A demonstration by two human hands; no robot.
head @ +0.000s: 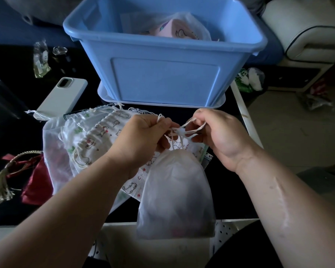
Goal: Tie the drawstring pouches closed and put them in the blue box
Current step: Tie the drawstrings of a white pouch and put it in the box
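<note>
A sheer white drawstring pouch (175,194) hangs in front of me over the table's near edge, its neck gathered. My left hand (141,138) and my right hand (219,132) each pinch one end of its white drawstring (179,132), the cords crossing between them just above the neck. Under my left hand lies a pile of printed and sheer pouches (89,140). The blue box (162,55) stands just beyond my hands, with a pink pouch (182,28) and a sheer one inside.
A white phone (63,96) lies left of the box. A dark red pouch with a tassel (33,178) sits at the left edge. Small clear packets (41,59) lie at the back left. Right of the table there is floor with scattered bags (249,79).
</note>
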